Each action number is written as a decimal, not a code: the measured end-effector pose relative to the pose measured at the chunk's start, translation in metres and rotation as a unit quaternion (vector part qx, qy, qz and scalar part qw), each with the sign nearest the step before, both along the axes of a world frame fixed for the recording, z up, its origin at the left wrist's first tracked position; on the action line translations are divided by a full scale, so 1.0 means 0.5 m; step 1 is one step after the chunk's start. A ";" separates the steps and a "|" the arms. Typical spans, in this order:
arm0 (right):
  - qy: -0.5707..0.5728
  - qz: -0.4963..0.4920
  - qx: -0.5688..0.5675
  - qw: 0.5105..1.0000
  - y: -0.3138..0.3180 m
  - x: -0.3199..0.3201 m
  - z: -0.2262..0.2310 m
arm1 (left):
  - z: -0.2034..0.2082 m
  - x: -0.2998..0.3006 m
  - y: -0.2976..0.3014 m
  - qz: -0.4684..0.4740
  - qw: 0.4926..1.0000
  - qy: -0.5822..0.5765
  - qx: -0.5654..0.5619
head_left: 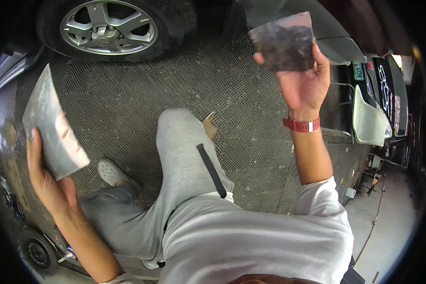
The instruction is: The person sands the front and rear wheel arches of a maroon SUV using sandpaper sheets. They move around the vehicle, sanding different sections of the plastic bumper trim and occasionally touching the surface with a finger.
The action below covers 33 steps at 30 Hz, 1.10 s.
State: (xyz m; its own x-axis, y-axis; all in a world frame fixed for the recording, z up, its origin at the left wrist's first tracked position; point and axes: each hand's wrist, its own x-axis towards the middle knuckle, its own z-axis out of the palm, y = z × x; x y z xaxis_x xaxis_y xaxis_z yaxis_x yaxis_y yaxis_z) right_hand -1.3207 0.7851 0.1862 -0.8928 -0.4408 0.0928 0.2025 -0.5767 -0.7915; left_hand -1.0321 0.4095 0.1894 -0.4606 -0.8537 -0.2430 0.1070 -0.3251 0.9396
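My left hand (49, 182) grips a shiny, slightly curved metal sheet (54, 128) by its lower left part, out to my left. Reflections of skin tones show along the sheet's right side. My right hand (305, 87), raised at the far right, holds a smaller, roughly square metal plate (286, 45). Its face is dark and mirror-like, with a paler band along the top. The thumb lies at the plate's right edge and a fingertip shows past its left edge; the other fingers are partly hidden. The two pieces are well apart.
A car wheel (109, 31) with a silver rim stands ahead. Ribbed dark matting (128, 94) covers the floor, with a cardboard scrap (210, 128) by my knee. A white plastic chair (367, 118) is at right; another wheel (38, 253) lies at lower left.
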 end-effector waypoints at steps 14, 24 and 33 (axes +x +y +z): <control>0.823 -0.046 0.565 -0.023 -0.016 -0.187 0.123 | -0.073 0.136 -0.005 0.007 0.983 -0.154 -0.102; 0.800 0.034 0.589 -0.111 -0.071 -0.151 0.134 | -0.077 0.181 -0.013 0.009 0.992 -0.108 -0.070; 0.806 0.039 0.573 -0.144 -0.076 -0.164 0.147 | -0.067 0.183 0.010 -0.029 0.978 -0.122 -0.168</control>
State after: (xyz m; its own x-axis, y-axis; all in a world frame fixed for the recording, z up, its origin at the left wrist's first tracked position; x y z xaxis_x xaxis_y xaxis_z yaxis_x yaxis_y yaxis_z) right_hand -1.4030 0.7470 0.2596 -0.1610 -0.9432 -0.2906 -0.4522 -0.1912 0.8712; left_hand -0.9408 0.4147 0.1557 -0.4747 -0.8780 -0.0611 -0.1425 0.0082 0.9898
